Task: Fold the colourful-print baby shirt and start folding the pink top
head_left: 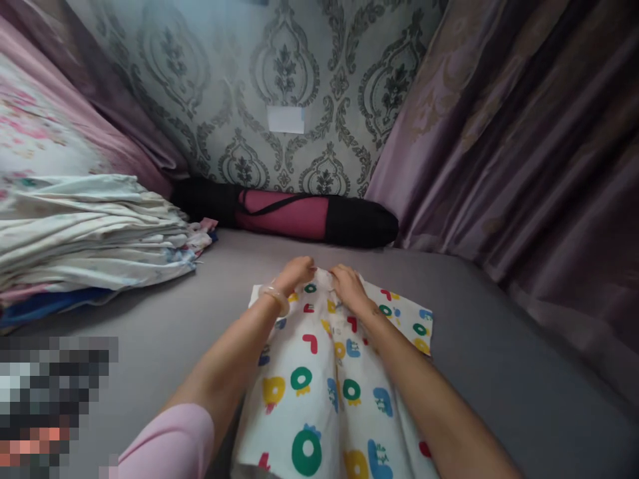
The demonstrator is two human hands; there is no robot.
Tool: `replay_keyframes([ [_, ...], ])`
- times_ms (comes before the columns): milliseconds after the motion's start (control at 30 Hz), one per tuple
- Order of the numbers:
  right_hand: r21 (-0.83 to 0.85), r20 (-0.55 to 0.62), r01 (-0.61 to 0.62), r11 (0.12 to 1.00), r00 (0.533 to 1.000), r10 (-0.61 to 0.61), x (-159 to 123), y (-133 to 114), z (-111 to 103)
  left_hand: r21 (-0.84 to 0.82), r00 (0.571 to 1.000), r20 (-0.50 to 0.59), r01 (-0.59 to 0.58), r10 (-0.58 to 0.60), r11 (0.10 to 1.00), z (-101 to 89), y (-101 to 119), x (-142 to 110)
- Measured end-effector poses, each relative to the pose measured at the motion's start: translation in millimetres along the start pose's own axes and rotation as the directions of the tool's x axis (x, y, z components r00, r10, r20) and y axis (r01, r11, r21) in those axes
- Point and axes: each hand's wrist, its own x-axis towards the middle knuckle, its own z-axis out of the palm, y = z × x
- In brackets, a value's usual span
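A white short-sleeved shirt [319, 399] printed with red, yellow, green and blue shapes lies on the grey sheet, its neck end away from me. At the left of its collar, my left hand [296, 271] pinches the cloth, with a pale bangle [274, 299] around the wrist. My right hand [348, 286] has its fingers closed on the right side of the collar, a short gap from the left one. One sleeve [417, 326] spreads out to the right under my forearm. My forearms cover part of both sides of the shirt.
A pile of folded clothes [90, 233] stands at the left. Against the patterned wall [210, 86] lies a long black and pink bag [289, 214]. Purple curtains [479, 133] hang at the right. A blurred-out patch hides the lower left corner.
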Motion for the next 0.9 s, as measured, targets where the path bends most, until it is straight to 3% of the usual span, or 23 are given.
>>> replay_keyframes([
  [100,0.049,0.008,0.080,0.996,0.997,-0.081,15.9,-24.2,18.6,-0.003,0.992,0.055,0.111,-0.110,0.994,-13.9,-43.7,-18.6],
  [167,0.063,0.002,0.093,0.994,0.996,-0.094,16.5,-32.1,30.1,-0.032,0.985,0.099,0.142,-0.138,0.989,-19.1,-61.3,-31.7],
  [400,0.108,-0.079,0.089,0.990,0.994,-0.080,1.1,-34.2,56.8,-0.296,0.934,0.334,0.231,-0.126,0.927,-38.7,-81.8,-54.3],
  [533,0.145,-0.099,0.093,0.985,0.992,-0.079,2.1,-31.4,60.0,-0.371,0.977,0.194,0.156,-0.088,0.916,-54.8,-94.4,-58.0],
  [667,0.153,-0.108,0.099,0.983,0.991,-0.083,2.7,-31.6,59.2,-0.429,0.978,0.089,0.210,-0.190,0.878,-57.1,-109.5,-62.3],
  [800,0.148,-0.076,0.091,0.985,0.994,-0.081,0.8,-32.9,58.4,-0.121,0.969,0.006,0.244,-0.245,0.962,-40.0,-123.9,-64.0],
  [900,0.144,-0.033,0.086,0.986,0.996,-0.083,0.6,-33.1,57.2,0.006,0.959,-0.047,0.279,-0.279,0.960,-26.6,-130.1,-63.5],
])
